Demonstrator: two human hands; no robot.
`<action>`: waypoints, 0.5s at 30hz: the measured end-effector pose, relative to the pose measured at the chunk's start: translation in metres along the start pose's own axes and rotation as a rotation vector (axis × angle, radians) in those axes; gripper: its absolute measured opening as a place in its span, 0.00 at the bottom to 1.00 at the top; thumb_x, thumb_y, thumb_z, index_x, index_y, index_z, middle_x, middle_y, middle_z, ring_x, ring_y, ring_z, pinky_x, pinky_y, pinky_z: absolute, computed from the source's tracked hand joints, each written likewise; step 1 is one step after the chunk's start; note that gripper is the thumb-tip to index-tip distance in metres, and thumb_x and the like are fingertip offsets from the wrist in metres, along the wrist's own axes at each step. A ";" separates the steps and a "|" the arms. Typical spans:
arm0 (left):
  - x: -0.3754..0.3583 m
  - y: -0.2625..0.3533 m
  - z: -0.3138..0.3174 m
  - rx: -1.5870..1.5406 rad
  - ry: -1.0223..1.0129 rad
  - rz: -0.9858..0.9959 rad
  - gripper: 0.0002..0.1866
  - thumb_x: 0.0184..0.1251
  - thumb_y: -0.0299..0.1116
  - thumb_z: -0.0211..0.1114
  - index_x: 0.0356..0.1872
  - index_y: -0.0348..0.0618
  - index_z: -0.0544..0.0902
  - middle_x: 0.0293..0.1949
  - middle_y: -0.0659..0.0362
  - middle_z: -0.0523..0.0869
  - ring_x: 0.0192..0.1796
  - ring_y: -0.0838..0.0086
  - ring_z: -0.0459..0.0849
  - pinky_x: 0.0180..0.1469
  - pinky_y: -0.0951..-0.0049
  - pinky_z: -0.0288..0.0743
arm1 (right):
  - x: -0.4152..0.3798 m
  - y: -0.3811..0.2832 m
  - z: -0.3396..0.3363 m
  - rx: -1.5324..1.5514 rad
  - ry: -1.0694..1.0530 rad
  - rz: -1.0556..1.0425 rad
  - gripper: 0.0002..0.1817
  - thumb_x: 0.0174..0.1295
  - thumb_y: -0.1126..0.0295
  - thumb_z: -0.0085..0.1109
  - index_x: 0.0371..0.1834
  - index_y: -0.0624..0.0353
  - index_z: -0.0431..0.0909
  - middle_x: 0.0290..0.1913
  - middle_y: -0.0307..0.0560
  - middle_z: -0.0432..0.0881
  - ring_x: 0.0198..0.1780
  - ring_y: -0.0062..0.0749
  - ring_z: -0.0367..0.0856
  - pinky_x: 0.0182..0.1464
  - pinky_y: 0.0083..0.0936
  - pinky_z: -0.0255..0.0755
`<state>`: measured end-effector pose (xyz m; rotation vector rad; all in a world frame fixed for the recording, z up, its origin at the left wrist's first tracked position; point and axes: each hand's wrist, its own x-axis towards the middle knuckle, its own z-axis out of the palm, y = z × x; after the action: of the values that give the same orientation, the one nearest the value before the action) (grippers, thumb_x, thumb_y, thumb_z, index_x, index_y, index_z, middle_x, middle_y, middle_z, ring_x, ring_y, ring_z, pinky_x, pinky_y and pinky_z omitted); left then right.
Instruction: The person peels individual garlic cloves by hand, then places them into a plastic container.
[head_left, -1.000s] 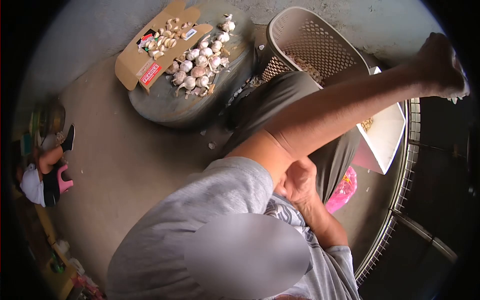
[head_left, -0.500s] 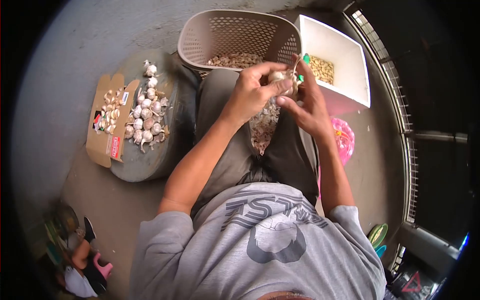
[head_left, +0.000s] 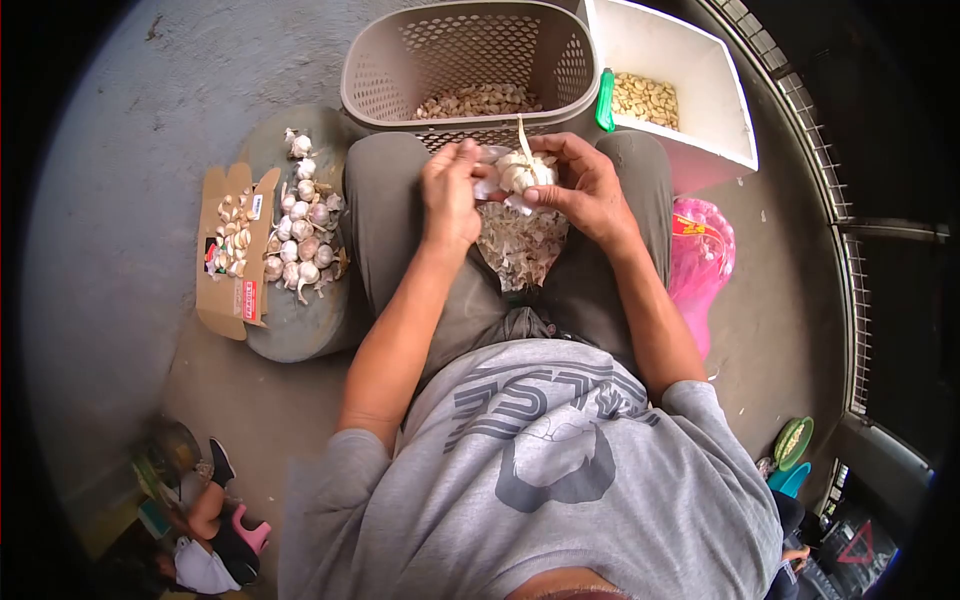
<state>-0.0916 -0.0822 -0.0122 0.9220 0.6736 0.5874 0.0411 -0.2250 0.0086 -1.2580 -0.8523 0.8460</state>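
A whole garlic bulb [head_left: 524, 173], its dry stem pointing up, is gripped between the thumb and fingers of my right hand [head_left: 590, 192]. Its outer skin is partly loosened. Left of it, my left hand [head_left: 453, 195] has curled fingers, slightly blurred, closed on papery white garlic skin [head_left: 488, 170] beside the bulb. Below both hands, a heap of garlic peelings [head_left: 522, 245] lies between my thighs. More garlic bulbs [head_left: 300, 235] are piled on a grey rounded surface [head_left: 300, 335] at my left, next to a cardboard box piece [head_left: 217, 300] carrying loose cloves [head_left: 235, 232].
Ahead stands a perforated basket [head_left: 362, 70] with garlic cloves inside. Beside it, a white foam box [head_left: 705, 75] contains pale peeled cloves, with a green object [head_left: 605, 100] at its edge. A pink bag [head_left: 700, 260] lies right. Another person [head_left: 205, 545] is at lower left.
My hands have come closer to my body and moved left. The bulb now shows upright in my right hand, and my left fingers have drawn off to its side. The view has shifted.
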 end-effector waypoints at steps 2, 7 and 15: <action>0.004 0.005 -0.013 0.133 -0.035 0.102 0.13 0.82 0.40 0.61 0.45 0.39 0.83 0.34 0.60 0.87 0.27 0.79 0.85 0.29 0.77 0.83 | 0.001 -0.001 -0.007 0.054 0.038 0.048 0.33 0.57 0.79 0.78 0.67 0.68 0.74 0.57 0.47 0.84 0.58 0.30 0.82 0.59 0.27 0.82; -0.009 0.004 0.006 0.226 -0.271 -0.016 0.23 0.78 0.46 0.66 0.61 0.37 0.81 0.50 0.58 0.86 0.42 0.78 0.88 0.38 0.74 0.87 | 0.006 -0.005 -0.009 0.106 0.024 0.069 0.35 0.57 0.83 0.74 0.69 0.68 0.72 0.61 0.49 0.81 0.58 0.30 0.83 0.57 0.30 0.85; -0.007 -0.009 0.005 0.370 -0.325 0.220 0.31 0.70 0.44 0.76 0.63 0.31 0.77 0.48 0.54 0.86 0.48 0.74 0.85 0.48 0.74 0.83 | 0.007 0.002 -0.005 -0.068 -0.004 0.071 0.33 0.54 0.90 0.66 0.68 0.67 0.75 0.56 0.47 0.84 0.57 0.29 0.83 0.52 0.29 0.85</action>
<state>-0.0909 -0.0948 -0.0160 1.4159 0.3932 0.4980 0.0487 -0.2209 0.0069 -1.3531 -0.8501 0.8827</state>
